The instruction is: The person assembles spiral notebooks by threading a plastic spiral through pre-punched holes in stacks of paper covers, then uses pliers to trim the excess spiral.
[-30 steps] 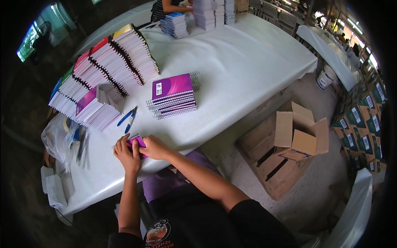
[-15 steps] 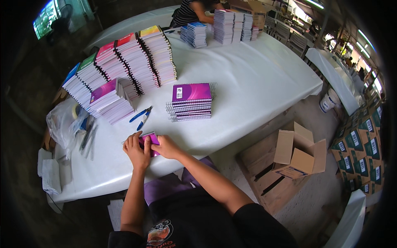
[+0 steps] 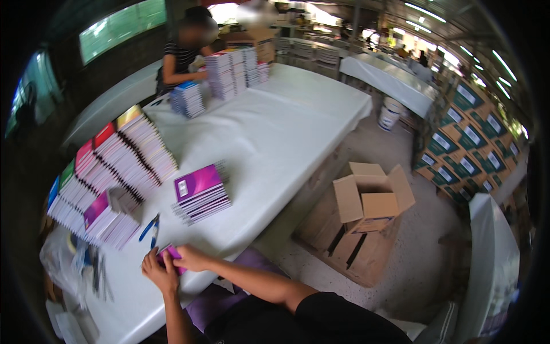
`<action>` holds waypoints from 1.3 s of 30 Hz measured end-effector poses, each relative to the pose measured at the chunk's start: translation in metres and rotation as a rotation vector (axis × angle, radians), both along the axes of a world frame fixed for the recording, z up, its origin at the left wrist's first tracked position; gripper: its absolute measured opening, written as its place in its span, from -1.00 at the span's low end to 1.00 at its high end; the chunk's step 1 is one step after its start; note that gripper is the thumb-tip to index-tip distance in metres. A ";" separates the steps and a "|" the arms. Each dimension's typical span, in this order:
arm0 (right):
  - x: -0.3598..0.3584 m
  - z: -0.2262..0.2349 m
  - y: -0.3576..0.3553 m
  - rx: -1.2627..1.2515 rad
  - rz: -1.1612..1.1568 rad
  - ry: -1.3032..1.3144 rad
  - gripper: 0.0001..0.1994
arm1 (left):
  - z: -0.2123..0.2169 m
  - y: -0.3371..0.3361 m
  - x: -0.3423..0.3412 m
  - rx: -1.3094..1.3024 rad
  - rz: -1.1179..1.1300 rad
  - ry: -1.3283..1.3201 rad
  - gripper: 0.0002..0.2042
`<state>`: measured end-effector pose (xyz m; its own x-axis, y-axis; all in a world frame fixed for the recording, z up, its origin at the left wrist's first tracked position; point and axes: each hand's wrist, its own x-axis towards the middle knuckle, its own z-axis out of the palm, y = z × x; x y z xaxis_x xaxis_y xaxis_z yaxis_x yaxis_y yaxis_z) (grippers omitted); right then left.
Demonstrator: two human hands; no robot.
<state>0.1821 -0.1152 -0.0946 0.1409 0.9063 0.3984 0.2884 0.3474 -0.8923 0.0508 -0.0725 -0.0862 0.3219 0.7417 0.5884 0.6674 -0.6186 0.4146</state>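
Gripping small purple notebook (image 3: 171,250) w/ L hand (image 3: 161,274) + R hand (image 3: 192,258), prob. mid-job. Done, apparently: coils (image 3: 222,166) in pile (image 3: 201,186) beyond hands. Left, prob.: trimming protruding ends.

Wearer's hands (image 3: 161,275): two; blue pliers (image 3: 150,230): one; white bucket (image 3: 389,116): one; open floor carton (image 3: 378,204): one.

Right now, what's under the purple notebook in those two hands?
White-covered table shows around the purple notebook, the left hand and the right hand. The spot directly beneath is covered by them, so whether anything else lies there can't be seen.
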 end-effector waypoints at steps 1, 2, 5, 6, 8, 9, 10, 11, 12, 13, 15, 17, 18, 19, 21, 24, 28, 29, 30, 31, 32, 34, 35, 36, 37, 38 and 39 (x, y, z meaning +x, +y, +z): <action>0.005 -0.006 -0.002 -0.076 0.032 -0.015 -0.78 | 0.001 -0.002 0.004 0.017 -0.013 0.005 -0.68; 0.006 -0.004 -0.004 -0.081 0.020 -0.010 -0.79 | 0.001 -0.003 0.005 0.034 -0.007 0.012 -0.68; 0.007 -0.002 -0.007 -0.070 -0.003 0.005 -0.81 | 0.000 -0.005 0.008 0.024 -0.006 0.021 -0.67; 0.007 -0.001 -0.007 -0.062 -0.004 0.008 -0.81 | 0.000 -0.004 0.008 0.016 -0.002 0.019 -0.66; 0.006 0.000 -0.005 -0.054 -0.005 0.007 -0.81 | 0.002 -0.004 0.008 0.001 0.010 0.018 -0.66; 0.006 0.000 -0.004 -0.051 -0.004 0.008 -0.81 | 0.002 -0.004 0.007 -0.007 0.017 0.019 -0.66; 0.007 0.000 -0.003 -0.075 0.012 -0.009 -0.82 | 0.002 -0.004 0.007 0.000 0.024 0.015 -0.66; 0.008 0.001 -0.002 -0.097 0.030 -0.027 -0.82 | 0.001 -0.004 0.007 0.008 0.032 0.011 -0.66; 0.009 0.001 -0.001 -0.119 0.048 -0.046 -0.81 | 0.001 -0.003 0.007 0.017 0.041 0.006 -0.66; 0.009 0.002 -0.001 -0.109 0.054 -0.040 -0.82 | 0.002 -0.004 0.007 0.012 0.041 0.006 -0.66; 0.009 0.001 0.000 -0.086 0.066 -0.020 -0.82 | 0.003 -0.004 0.007 0.006 0.040 0.013 -0.66; 0.009 0.001 0.000 -0.105 0.061 -0.018 -0.82 | 0.002 -0.002 0.007 0.031 0.032 0.014 -0.66; 0.008 0.002 -0.001 -0.114 0.057 -0.017 -0.82 | 0.001 -0.002 0.007 0.043 0.028 0.015 -0.67; 0.008 0.002 -0.002 -0.103 0.052 -0.024 -0.82 | 0.001 -0.002 0.006 0.035 0.029 0.018 -0.67; 0.008 0.003 -0.003 -0.082 0.030 -0.039 -0.83 | 0.002 -0.001 0.006 0.017 0.020 0.022 -0.67; 0.007 0.003 -0.003 -0.101 0.035 -0.034 -0.82 | 0.000 0.000 0.006 0.035 0.024 0.020 -0.67; 0.007 -0.003 -0.003 -0.070 0.032 -0.035 -0.81 | 0.003 -0.006 0.009 0.032 0.015 0.007 -0.66; 0.009 -0.001 -0.004 -0.056 0.035 -0.031 -0.81 | 0.002 -0.005 0.009 0.042 0.019 0.009 -0.66; 0.010 0.001 -0.005 -0.041 0.039 -0.026 -0.81 | 0.002 -0.004 0.008 0.051 0.023 0.010 -0.66; 0.008 0.003 -0.007 -0.029 0.036 -0.019 -0.80 | 0.001 -0.005 0.007 0.045 0.034 0.004 -0.66; 0.008 0.003 -0.008 -0.015 0.029 -0.014 -0.79 | 0.000 -0.005 0.007 0.041 0.040 -0.005 -0.65; 0.006 0.003 -0.007 0.055 0.008 0.032 -0.77 | -0.001 -0.005 0.004 0.076 0.075 -0.027 -0.64; 0.002 -0.003 -0.003 0.111 -0.005 0.073 -0.77 | -0.002 -0.005 0.002 0.115 0.104 -0.041 -0.64; 0.000 -0.009 0.002 0.166 -0.019 0.116 -0.76 | -0.001 -0.005 0.000 0.155 0.131 -0.053 -0.63; 0.004 -0.015 0.009 0.085 0.001 0.212 -0.74 | 0.000 -0.005 0.000 0.208 0.208 -0.122 -0.61; 0.005 -0.027 0.018 -0.003 0.029 0.314 -0.73 | 0.002 -0.007 0.000 0.258 0.294 -0.182 -0.59; 0.000 -0.033 0.021 -0.099 0.070 0.421 -0.72 | 0.004 -0.011 -0.005 0.309 0.391 -0.232 -0.56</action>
